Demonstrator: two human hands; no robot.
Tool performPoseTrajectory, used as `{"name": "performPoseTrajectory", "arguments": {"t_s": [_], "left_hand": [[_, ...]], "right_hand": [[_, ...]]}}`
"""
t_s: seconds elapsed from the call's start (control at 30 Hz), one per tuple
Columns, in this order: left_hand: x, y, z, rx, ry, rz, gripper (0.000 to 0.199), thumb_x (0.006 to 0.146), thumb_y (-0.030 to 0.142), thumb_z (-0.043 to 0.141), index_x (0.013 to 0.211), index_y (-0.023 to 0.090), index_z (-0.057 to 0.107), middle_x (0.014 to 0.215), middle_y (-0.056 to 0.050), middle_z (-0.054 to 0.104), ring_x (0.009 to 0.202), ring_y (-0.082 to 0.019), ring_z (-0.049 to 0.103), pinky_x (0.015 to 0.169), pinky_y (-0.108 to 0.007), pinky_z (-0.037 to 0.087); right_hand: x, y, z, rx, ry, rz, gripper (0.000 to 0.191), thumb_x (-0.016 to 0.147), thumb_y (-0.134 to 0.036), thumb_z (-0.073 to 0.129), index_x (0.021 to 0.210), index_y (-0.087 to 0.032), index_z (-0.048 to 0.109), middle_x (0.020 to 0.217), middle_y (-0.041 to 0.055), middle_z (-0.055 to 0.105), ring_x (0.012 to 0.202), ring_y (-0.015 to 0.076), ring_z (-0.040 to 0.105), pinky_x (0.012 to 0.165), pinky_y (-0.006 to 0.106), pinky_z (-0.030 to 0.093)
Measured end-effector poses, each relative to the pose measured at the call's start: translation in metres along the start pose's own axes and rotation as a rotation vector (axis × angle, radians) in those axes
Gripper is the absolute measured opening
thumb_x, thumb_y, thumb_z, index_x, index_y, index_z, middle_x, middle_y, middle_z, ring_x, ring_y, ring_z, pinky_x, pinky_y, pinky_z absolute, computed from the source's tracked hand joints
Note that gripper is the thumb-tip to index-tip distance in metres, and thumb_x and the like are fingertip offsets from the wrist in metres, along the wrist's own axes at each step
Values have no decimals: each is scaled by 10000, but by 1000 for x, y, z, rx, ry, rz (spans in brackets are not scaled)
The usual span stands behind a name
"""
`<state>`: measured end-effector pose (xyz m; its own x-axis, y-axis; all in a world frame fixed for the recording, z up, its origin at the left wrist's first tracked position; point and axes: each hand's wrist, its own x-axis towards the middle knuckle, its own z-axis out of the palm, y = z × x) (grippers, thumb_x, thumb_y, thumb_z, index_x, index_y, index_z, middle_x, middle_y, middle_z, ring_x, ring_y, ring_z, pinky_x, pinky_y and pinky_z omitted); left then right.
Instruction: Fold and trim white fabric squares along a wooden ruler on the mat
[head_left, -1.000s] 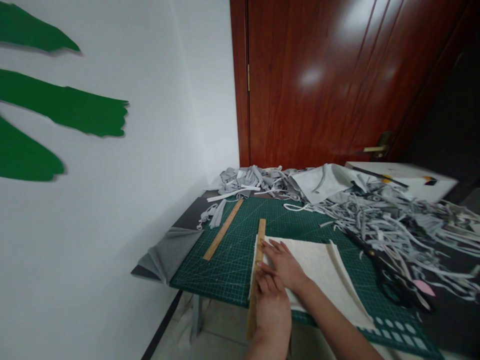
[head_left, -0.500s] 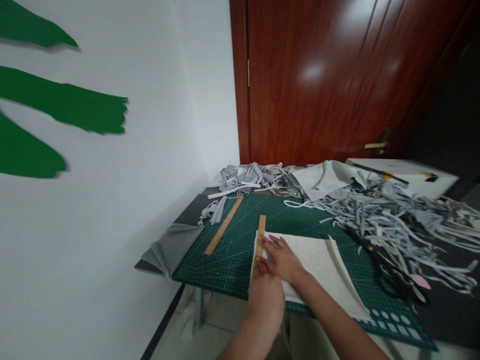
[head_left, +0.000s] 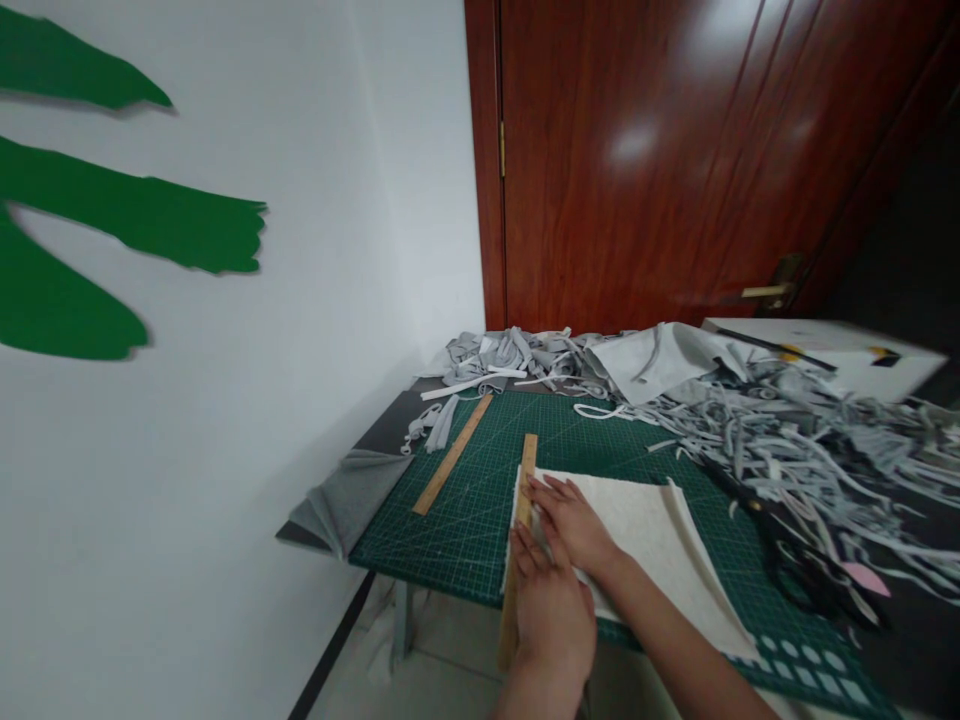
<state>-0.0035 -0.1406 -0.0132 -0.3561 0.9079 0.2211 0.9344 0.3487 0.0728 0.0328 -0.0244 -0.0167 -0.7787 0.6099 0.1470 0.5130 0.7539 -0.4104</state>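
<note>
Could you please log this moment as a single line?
left hand: fingers on ruler; right hand: fingers on ruler, farther up; ruler: along left edge of white cloth; second ruler: on green mat; scissors: untouched

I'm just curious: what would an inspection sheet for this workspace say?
Surface: green mat on a dark table.
Things: ruler along white cloth, its near end past the mat's edge; second ruler to the left.
Clutter: scraps at back and right; scissors right; grey cloth left.
Hands: left hand and right hand have fingers on the nearer ruler.
Cables: nothing seen.
Surroundings: white wall, brown door.
</note>
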Motion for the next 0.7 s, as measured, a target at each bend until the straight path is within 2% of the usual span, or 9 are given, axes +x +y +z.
{"name": "performPoseTrajectory", "arguments": {"t_s": [0.07,0.2,0.33,0.43,0.5,0.7], "left_hand": [[2,0,5,38,-37,22,646,796,264,571,1342,-39,405,1322,-327,444,1255,-422,403,999,-474,357],[11,3,8,104,-106,24,566,811,264,554,1239,-103,497,1255,-354,490,1226,-429,435,999,-504,348],[17,6,3,137,-74,67,483,824,220,532,1173,-112,552,1154,-358,557,1157,-416,505,967,-509,366],[18,6,-6,180,-54,70,377,828,163,505,1099,-74,617,1057,-312,616,1086,-402,550,873,-471,426],[20,5,-11,177,-51,84,340,817,187,529,1042,-35,653,1026,-267,632,1065,-402,548,815,-443,447],[23,3,-17,139,-19,129,297,797,234,549,965,24,675,922,-177,627,1037,-360,525,785,-414,435]], "right_hand": [[0,-1,-1,1,-12,5,509,842,-196,392,1344,-213,470,1462,12,387,1334,245,308,1106,438,163],[2,0,0,10,-32,34,565,773,-286,528,1332,-218,481,1457,37,396,1336,279,299,1102,466,145],[4,0,-2,3,-48,41,625,740,-297,577,1348,-221,454,1468,52,376,1340,279,290,1097,474,135],[4,-2,-10,7,-68,44,609,747,-301,582,1341,-242,458,1467,33,379,1336,280,297,1098,492,130],[6,-3,-16,3,-73,14,567,769,-314,570,1324,-253,473,1467,20,380,1326,278,314,1098,494,145],[3,-5,-30,-62,-102,-15,553,833,-345,523,1370,-270,412,1483,17,353,1335,284,295,1085,511,191]]}}
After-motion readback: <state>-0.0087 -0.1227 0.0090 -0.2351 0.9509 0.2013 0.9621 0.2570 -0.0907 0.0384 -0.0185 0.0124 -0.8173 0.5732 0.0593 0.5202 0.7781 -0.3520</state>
